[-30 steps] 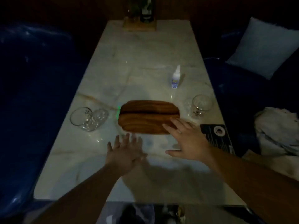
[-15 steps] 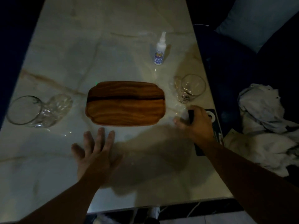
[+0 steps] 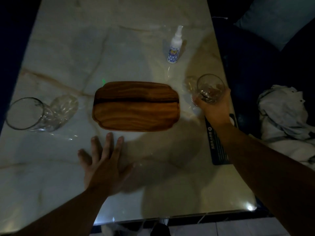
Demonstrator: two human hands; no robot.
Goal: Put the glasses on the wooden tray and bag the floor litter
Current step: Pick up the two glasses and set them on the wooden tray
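Observation:
A brown wooden tray (image 3: 136,106) lies in the middle of the pale marble table (image 3: 102,48), with nothing on it. To its right stands a small clear glass (image 3: 209,86); my right hand (image 3: 215,108) is wrapped around its near side. A larger clear glass (image 3: 29,114) stands at the table's left edge, untouched. My left hand (image 3: 104,164) rests flat on the table just in front of the tray, fingers spread, holding nothing. No floor litter is clearly visible in the dim light.
A small white spray bottle (image 3: 175,46) stands behind the tray to the right. A black card (image 3: 216,142) lies under my right forearm at the table's right edge. Crumpled white cloth (image 3: 286,120) and a pale cushion (image 3: 276,19) lie on the dark seat to the right.
My right hand has moved forward from the black card to the small glass and closed around it. My left hand has stayed flat on the table. The view has tilted further down.

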